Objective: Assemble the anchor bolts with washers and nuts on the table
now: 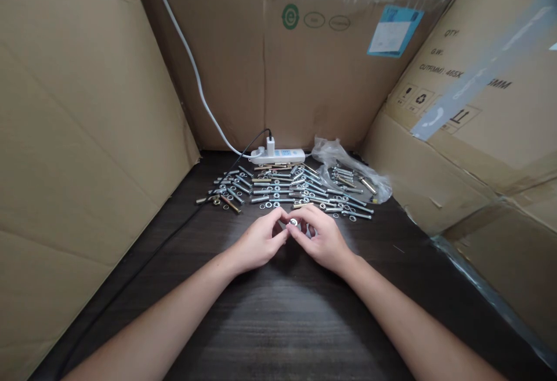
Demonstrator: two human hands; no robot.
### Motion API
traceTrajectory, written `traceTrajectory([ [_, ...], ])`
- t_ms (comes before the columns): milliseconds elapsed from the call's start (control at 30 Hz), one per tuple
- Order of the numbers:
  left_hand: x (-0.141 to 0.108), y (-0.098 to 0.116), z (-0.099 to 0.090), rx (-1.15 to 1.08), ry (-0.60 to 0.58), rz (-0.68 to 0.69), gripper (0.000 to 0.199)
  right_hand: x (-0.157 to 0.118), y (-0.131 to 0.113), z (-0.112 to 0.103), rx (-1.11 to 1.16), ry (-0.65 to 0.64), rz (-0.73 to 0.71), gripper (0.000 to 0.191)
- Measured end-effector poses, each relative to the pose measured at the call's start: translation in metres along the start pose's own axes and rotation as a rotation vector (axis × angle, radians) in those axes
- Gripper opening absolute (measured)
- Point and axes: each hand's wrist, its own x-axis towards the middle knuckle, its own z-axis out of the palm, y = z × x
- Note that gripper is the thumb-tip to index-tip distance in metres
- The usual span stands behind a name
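My left hand (263, 239) and my right hand (322, 237) meet fingertip to fingertip just above the dark table. Between the thumb and forefinger of my right hand is a small shiny ring-shaped metal piece (294, 222), a nut or a washer; I cannot tell which. The left thumb and forefinger close in a pinch against it, and whatever they grip is hidden. Just beyond the fingers lie rows of metal bolts (272, 191), silver and brass-coloured, with loose washers (352, 218) and nuts among them.
Behind the bolts stands a white power strip (282, 155) with a plugged-in charger (270, 147). A black cable (174, 231) runs down the table's left side. At the right, a clear plastic bag (379, 187) lies by more bolts. Cardboard walls (226, 50) enclose three sides.
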Motion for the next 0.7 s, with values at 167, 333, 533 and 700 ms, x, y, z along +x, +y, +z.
traceTrajectory([
  [167, -0.0001, -0.0002, -0.0003, 0.001, 0.005, -0.005, 0.008, -0.0003, 0.0005, -0.0005, 0.003, -0.019, 0.004, 0.012],
  [333, 0.0002, -0.0015, -0.0005, -0.008, 0.004, -0.014, 0.010, -0.0002, -0.0018, -0.0028, -0.003, -0.017, 0.022, 0.017],
  [533, 0.0005, -0.0021, 0.0002, -0.026, 0.019, -0.036, 0.016, -0.0004, -0.0008, -0.0052, 0.000, 0.008, 0.059, 0.015],
  [700, 0.0006, -0.0035, 0.0003, -0.025, 0.019, -0.038, 0.015, 0.0001, -0.0002, -0.0058, 0.002, 0.017, 0.063, 0.010],
])
